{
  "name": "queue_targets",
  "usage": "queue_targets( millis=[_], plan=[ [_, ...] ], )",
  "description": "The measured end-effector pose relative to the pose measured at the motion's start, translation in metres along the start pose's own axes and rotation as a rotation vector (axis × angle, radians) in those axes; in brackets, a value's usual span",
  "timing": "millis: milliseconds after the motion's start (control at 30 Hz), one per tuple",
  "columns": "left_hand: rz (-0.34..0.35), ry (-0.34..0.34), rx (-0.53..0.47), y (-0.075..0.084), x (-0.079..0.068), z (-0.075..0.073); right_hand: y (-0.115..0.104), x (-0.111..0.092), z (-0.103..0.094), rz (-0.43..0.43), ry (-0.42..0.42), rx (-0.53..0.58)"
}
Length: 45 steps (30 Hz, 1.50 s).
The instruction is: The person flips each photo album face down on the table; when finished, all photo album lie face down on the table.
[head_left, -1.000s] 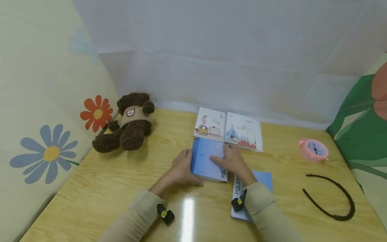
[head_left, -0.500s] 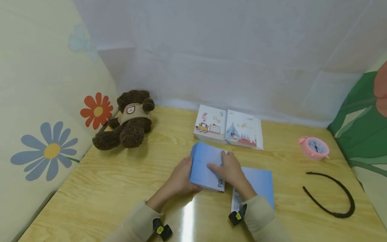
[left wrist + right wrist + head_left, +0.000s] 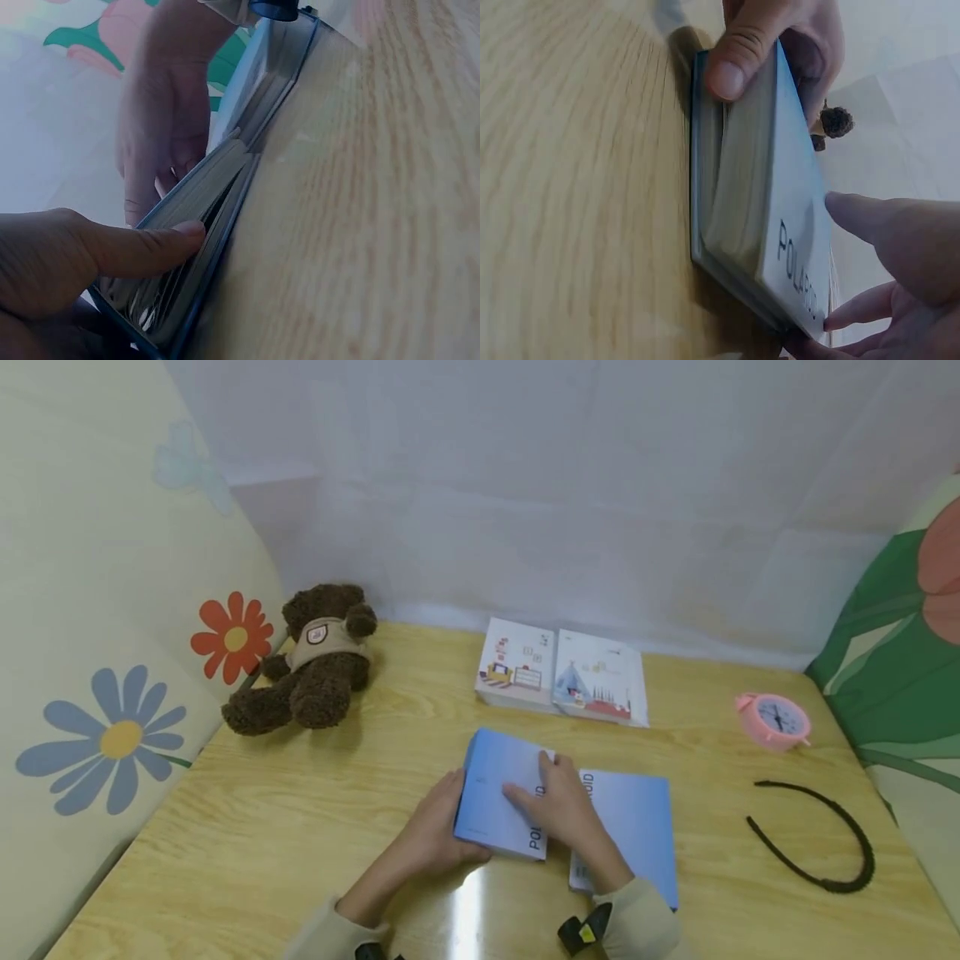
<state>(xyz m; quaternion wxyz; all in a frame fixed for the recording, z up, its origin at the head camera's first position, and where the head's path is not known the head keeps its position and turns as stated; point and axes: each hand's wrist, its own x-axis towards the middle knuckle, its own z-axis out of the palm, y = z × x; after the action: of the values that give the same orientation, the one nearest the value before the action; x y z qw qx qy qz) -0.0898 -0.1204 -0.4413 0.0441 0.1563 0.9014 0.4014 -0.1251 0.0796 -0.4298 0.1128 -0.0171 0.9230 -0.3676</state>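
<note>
As I look down through the head camera, a blue POLAROID photo album [image 3: 498, 789] sits between both hands at the near middle of the wooden table [image 3: 247, 827]. Its right edge comes just beside a second blue album [image 3: 637, 827], partly covered by the right forearm [image 3: 609, 862], so I have little room there. Beyond its far edge, a narrow strip of wood separates it from two white illustrated books [image 3: 517, 664]. More room shows leftward, toward the brown teddy bear [image 3: 322, 697]; the pink alarm clock [image 3: 780, 722] and black headband [image 3: 849, 886] lie well apart on the right.

The held album's slightly longer axis runs near to far, the far end leaning a little right, with black lettering reading up the right side. Its cover is pale-to-mid blue, and the wrist views show thick pages, slightly parted. The left hand [image 3: 435, 831] grips the left side, thumb on the page edges; the right hand [image 3: 566, 802] pinches the lettered edge, thumb on the cover. I cannot tell whether the lower cover touches the wood.
</note>
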Motion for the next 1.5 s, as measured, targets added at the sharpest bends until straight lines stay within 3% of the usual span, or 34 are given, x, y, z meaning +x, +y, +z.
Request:
queue_targets(
  millis=[200,433,600,867,1033,1200,1333,1500],
  plan=[
    [-0.005,-0.007,-0.125,0.013,-0.004,-0.017,-0.008,-0.006,0.004,-0.055,0.023,0.071],
    [0.014,0.025,0.017,0.029,-0.009,-0.037,-0.014,-0.009,0.008,-0.129,0.033,0.129],
    [0.063,0.025,0.057,0.040,-0.011,-0.036,-0.016,-0.007,0.005,-0.160,-0.009,0.247],
    [0.115,-0.053,0.043,0.060,-0.002,-0.030,-0.017,-0.010,-0.009,-0.135,-0.020,0.421],
    [0.110,-0.059,-0.118,0.047,0.000,-0.025,-0.016,-0.011,-0.011,-0.142,-0.031,0.467],
    [0.098,-0.137,-0.260,0.022,0.003,-0.007,-0.016,-0.012,-0.011,-0.135,-0.033,0.494],
    [0.124,-0.183,-0.262,0.014,0.005,0.008,-0.015,-0.012,-0.012,-0.112,-0.033,0.517],
    [0.167,-0.127,-0.215,0.013,0.004,0.017,-0.014,-0.013,-0.013,-0.112,-0.059,0.569]
  ],
)
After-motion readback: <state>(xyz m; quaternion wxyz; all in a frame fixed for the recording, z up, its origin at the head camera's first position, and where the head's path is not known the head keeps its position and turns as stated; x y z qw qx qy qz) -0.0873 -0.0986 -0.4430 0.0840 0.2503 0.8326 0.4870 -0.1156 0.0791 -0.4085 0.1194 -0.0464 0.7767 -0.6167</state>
